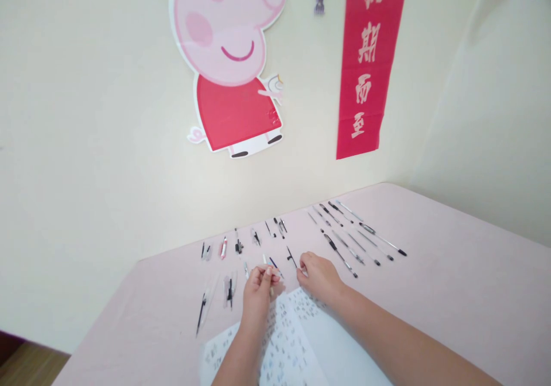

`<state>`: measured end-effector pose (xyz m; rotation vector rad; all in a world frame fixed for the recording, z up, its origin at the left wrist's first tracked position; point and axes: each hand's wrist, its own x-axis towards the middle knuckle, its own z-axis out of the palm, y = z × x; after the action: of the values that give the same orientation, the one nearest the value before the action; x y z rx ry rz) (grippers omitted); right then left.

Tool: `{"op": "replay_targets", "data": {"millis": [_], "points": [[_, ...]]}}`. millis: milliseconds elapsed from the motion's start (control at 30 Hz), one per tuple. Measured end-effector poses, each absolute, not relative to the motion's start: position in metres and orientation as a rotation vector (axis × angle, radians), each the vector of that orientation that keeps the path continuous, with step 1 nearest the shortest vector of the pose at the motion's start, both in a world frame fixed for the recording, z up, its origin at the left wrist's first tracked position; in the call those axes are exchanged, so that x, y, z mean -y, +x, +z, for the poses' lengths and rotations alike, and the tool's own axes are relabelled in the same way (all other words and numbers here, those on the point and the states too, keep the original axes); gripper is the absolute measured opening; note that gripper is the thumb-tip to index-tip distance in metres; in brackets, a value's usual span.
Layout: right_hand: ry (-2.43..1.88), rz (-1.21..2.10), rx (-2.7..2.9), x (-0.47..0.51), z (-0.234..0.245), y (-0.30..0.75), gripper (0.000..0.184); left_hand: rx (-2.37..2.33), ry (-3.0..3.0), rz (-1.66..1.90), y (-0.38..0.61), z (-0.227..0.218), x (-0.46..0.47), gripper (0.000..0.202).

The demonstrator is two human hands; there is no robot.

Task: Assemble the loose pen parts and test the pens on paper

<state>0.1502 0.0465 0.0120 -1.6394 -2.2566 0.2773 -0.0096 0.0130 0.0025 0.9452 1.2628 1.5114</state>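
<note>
My left hand (259, 285) is closed in a pinch above the top of a written sheet. What its fingertips hold, if anything, is too small to make out. Just behind those fingers lie a white pen part (264, 259) and a dark blue pen part (276, 266). To the right, my right hand (318, 276) has its fingers curled down to the table. Its thumb and forefinger meet the lower end of a thin black pen refill (291, 256), which has a small dark piece beside it. The sheet of paper (293, 340), with rows of small handwriting, lies beneath both forearms.
Taken-apart pens lie in small groups at the left and back, including black parts (229, 292), a black refill (201, 313) and a red-and-white piece (223, 247). Several whole-looking pens (340, 255) lie slanted at the right. The pink table (451, 294) meets the wall behind.
</note>
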Motion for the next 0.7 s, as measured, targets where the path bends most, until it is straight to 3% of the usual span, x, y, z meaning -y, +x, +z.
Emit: {"op": "replay_targets", "data": {"millis": [700], "points": [[-1.746,0.195,2.365,-0.0393,0.0175,0.1458,0.019,-1.251,0.888,1.585,-0.0078,0.0013,-0.0127,0.028]]}}
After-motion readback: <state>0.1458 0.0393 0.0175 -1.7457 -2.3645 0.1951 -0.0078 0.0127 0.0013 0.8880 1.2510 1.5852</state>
